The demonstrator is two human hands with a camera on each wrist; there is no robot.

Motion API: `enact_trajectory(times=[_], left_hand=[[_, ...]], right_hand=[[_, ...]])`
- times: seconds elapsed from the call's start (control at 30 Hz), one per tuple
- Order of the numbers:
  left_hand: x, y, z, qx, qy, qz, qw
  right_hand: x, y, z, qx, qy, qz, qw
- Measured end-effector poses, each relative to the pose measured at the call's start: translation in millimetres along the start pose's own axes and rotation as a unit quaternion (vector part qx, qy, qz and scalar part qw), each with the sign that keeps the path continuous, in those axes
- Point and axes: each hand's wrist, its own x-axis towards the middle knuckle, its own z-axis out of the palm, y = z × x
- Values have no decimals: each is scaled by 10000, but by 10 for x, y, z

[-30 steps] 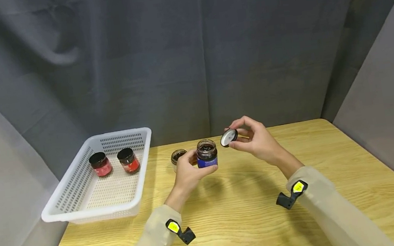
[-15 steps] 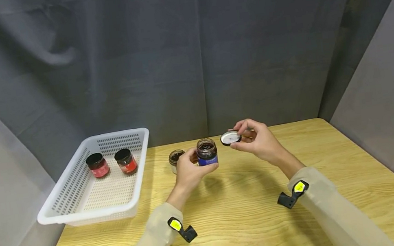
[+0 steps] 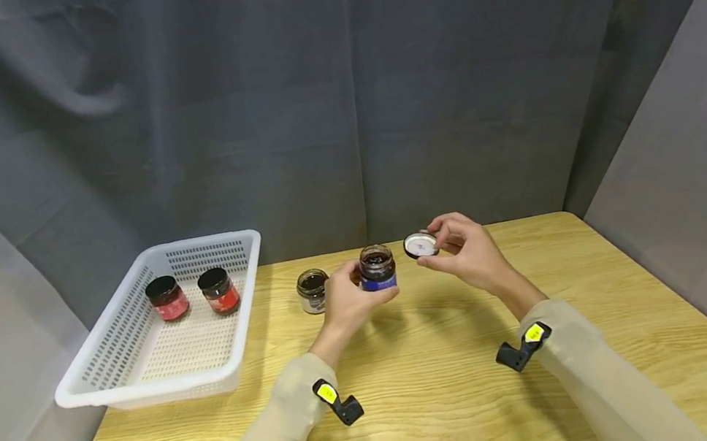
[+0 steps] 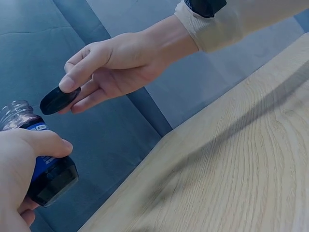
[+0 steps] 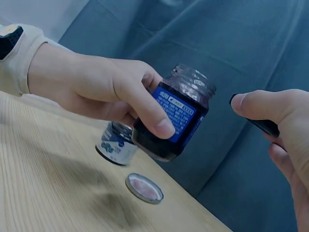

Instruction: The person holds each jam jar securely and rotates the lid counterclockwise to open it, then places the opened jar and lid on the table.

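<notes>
My left hand (image 3: 345, 304) grips an uncapped glass jar (image 3: 377, 269) with a blue label and dark jam inside, raised above the table. Just to its right, my right hand (image 3: 472, 254) pinches a black lid (image 3: 420, 244) by its edge. The lid's pale underside faces the head camera, and a gap separates it from the jar mouth. Behind the left hand, a second uncapped jar (image 3: 312, 293) with a white label stands on the table. Another lid (image 5: 145, 188) lies underside up on the wood in the right wrist view; it is hidden in the head view.
A white plastic basket (image 3: 149, 390) stands at the left of the wooden table (image 3: 443, 408). Inside are a pink-labelled jar (image 3: 167, 299) and a red-labelled jar (image 3: 219, 291), both with black lids. A grey curtain (image 3: 287, 111) hangs along the back edge.
My left hand and the blue-labelled jar have shifted slightly right, uncovering more of the white-labelled jar. The lid in my right hand has turned from steeply tilted to flatter. The head view has shifted slightly.
</notes>
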Motion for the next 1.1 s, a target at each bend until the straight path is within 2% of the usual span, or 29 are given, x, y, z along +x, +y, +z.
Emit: enact_trajectory(times=[0.27,0.6,0.77,1.1], left_hand=[[43,23,70,-8,142,-175,9997],[136,18,198,56,247,-21,9997],[186,-30,272,10,298,-11,9996],[290,-132,462,25,435,-185,9989]], right_hand=[[-28,159,-85,-218,268,114,9993],[-80,352,-147,-627,424,183,9970],[-103,441,-143,-785,534,266,9951],[-88,668,-59,-842,733,285,9933]])
